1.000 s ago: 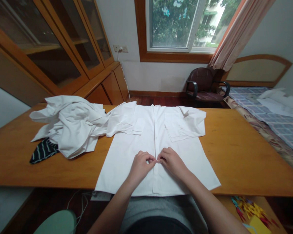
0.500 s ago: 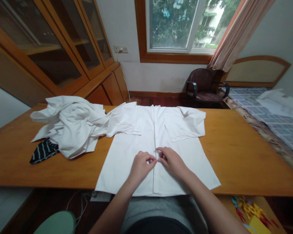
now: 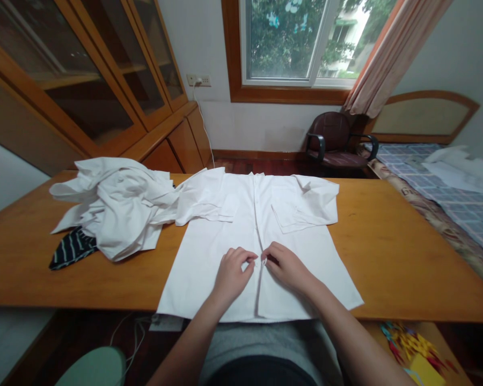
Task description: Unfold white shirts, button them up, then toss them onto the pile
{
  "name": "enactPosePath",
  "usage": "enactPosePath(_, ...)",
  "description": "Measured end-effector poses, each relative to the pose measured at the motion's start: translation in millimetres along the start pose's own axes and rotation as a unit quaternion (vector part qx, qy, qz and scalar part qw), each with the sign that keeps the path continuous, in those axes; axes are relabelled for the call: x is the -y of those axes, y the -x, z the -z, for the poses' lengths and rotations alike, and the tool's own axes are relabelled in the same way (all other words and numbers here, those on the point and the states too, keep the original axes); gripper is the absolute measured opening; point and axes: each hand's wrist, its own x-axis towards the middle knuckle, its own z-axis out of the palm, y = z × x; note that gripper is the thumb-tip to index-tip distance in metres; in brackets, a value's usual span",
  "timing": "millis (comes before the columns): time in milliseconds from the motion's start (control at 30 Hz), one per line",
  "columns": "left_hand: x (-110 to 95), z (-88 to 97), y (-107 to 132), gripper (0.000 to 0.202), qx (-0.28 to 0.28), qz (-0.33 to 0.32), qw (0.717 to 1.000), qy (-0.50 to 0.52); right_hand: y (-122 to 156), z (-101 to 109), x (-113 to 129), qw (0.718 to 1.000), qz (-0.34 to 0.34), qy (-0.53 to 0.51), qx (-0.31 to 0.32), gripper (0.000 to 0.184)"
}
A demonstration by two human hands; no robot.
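Note:
A white short-sleeved shirt [image 3: 209, 252] lies flat, front up, on the wooden table [image 3: 394, 246], collar toward the window. My left hand [image 3: 232, 274] and my right hand [image 3: 286, 265] meet at the button strip in the shirt's lower middle. Each hand pinches one edge of that front opening with thumb and fingers closed. The two edges sit slightly apart between my fingertips, and the cloth below them puckers a little.
A heap of white clothes [image 3: 116, 206] sits at the table's left over a dark striped garment [image 3: 71, 247]. Behind the table stand a dark armchair [image 3: 335, 142], a bed [image 3: 451, 193] at the right and wooden cabinets [image 3: 84, 80] at the left. Coloured paper pieces [image 3: 410, 348] lie at the lower right.
Both hands have shifted slightly up the shirt's front strip. The strip's two edges below my fingers have parted a little and the cloth there has lifted.

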Motion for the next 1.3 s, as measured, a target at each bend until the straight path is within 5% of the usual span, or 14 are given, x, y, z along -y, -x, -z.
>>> enactPosePath(167, 0.5, 0.5, 3.9, 0.027, 0.016, -0.022, 0.999, -0.046, 3.5, 4.6, -1.9, 1.0, -0.001, -0.025, 0.001, 0.023)
enactPosePath(567, -3.4, 1.1, 9.2, 0.01, 0.068, -0.033, 0.994, -0.079, -2.5, 13.6, 1.9, 0.999, 0.013, -0.01, 0.05, 0.028)
enactPosePath(967, -24.8, 12.8, 35.4, 0.014, 0.176, 0.005, 0.983, -0.052, 3.1, 40.5, 19.2, 0.973, -0.015, -0.065, 0.223, 0.022)
enactPosePath(1167, -38.6, 17.0, 26.8, 0.016, 0.26, -0.028, 0.96, -0.096, -47.5, 27.0, 10.0, 0.993, -0.097, 0.073, -0.003, 0.016)
enactPosePath(1300, -48.2, 16.9, 26.5, 0.016, 0.29, -0.08, 0.946, -0.121, -72.5, 7.2, 4.9, 0.968, -0.136, 0.201, -0.058, 0.029)
